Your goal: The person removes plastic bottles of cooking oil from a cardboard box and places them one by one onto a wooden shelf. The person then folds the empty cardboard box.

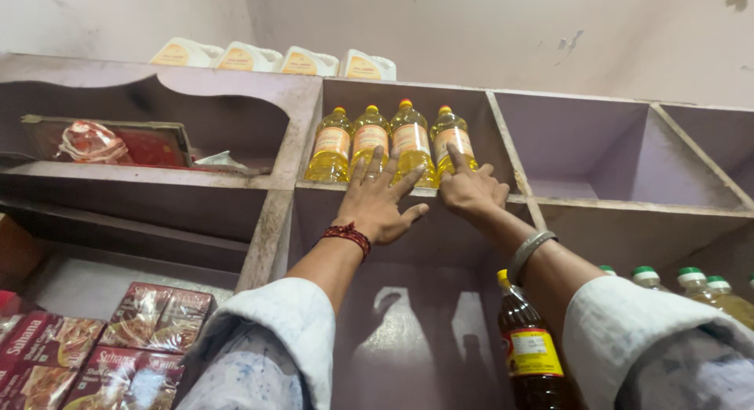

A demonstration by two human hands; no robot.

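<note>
Several yellow oil bottles [390,143] with orange caps stand in a row in an upper compartment of a mauve shelf unit [510,155]. My left hand [378,199], with a red thread band on the wrist, has its fingers spread against the bases of the middle bottles. My right hand [471,188], a metal bangle on the wrist, touches the base of the rightmost bottle [450,139] with its fingertips. Neither hand is wrapped around a bottle.
White jugs [271,58] sit on top of the unit. A dark oil bottle [530,347] stands in the lower compartment, green-capped bottles [695,288] to its right. Red packets [118,343] lie lower left. A framed picture with a cloth [118,143] lies in the left shelf.
</note>
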